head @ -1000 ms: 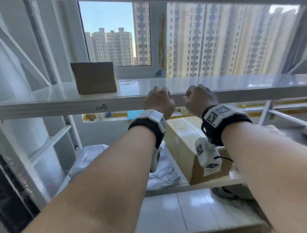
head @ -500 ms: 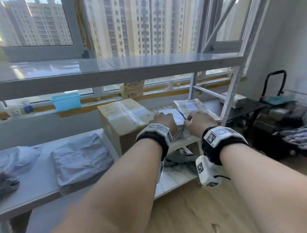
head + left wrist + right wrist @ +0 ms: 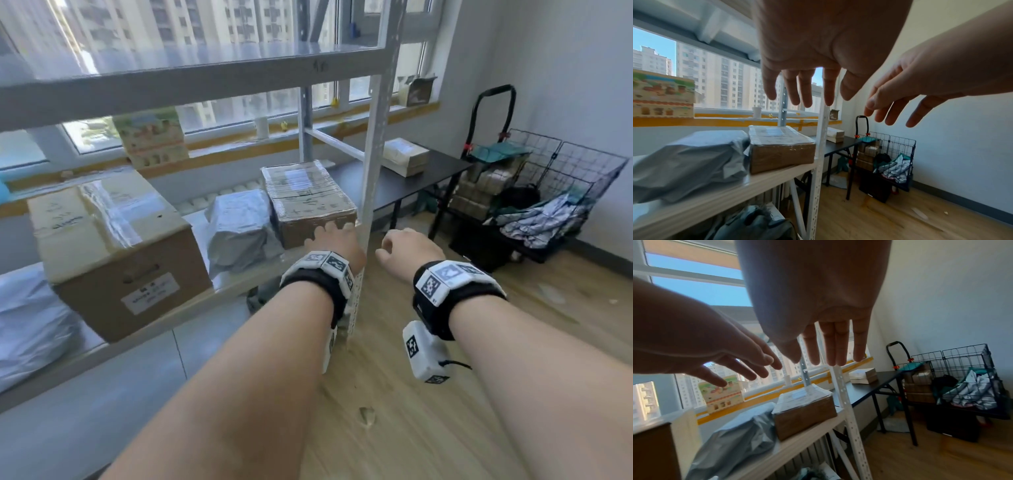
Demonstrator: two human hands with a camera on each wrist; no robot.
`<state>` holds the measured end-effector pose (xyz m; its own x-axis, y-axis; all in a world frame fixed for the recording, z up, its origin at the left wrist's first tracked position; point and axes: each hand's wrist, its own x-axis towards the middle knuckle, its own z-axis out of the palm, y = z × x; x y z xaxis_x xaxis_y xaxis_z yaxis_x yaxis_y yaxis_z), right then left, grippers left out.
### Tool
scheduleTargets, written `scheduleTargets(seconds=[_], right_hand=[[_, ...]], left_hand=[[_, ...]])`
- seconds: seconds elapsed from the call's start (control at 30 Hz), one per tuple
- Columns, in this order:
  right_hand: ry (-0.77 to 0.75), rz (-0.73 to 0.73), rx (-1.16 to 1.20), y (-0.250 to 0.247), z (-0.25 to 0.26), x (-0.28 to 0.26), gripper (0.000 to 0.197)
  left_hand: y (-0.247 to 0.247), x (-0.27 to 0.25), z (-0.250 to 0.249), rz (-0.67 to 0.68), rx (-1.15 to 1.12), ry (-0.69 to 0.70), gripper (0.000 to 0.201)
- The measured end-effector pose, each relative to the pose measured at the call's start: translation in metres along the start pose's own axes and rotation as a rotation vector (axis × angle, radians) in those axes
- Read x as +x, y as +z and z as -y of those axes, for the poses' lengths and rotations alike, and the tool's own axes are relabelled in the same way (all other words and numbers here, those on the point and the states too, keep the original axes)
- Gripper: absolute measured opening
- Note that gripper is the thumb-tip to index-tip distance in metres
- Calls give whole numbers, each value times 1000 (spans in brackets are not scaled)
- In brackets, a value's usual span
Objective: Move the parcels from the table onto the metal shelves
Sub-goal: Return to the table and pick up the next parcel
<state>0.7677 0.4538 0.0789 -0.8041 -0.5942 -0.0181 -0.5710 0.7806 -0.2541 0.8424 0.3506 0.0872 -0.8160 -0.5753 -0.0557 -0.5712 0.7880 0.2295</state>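
Parcels on the metal shelves (image 3: 239, 291) already number a large carton (image 3: 113, 240), a grey poly bag (image 3: 239, 226) and a taped box (image 3: 308, 202) by the upright. One small parcel (image 3: 406, 156) waits on the black table (image 3: 442, 171) beyond. Both the left hand (image 3: 337, 245) and the right hand (image 3: 407, 246) hang empty in the air with fingers straight and spread. That parcel looks light and stiff, probably cardboard, though it is too far off to be sure; gripping its two short sides should carry it safely.
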Motion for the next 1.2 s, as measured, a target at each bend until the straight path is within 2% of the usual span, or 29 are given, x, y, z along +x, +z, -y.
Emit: scheduleTargets(seconds=[0.27, 0.47, 0.7, 0.9, 1.07, 1.2], right_hand=[[90, 11, 10, 10, -98, 66, 34], [143, 16, -11, 11, -159, 149, 32], [210, 21, -8, -6, -206, 256, 33], [263, 31, 41, -9, -253, 319, 33], [272, 27, 65, -17, -290, 380, 32], [230, 24, 64, -23, -324, 448, 33]], left_hand=[[54, 77, -77, 63, 3, 73, 41], [86, 169, -129, 104, -23, 119, 40], [87, 286, -190, 99, -79, 160, 38], [104, 356, -228, 153, -68, 169, 38], [109, 421, -257, 165, -90, 146, 40], [116, 484, -286, 124, -112, 89, 40]])
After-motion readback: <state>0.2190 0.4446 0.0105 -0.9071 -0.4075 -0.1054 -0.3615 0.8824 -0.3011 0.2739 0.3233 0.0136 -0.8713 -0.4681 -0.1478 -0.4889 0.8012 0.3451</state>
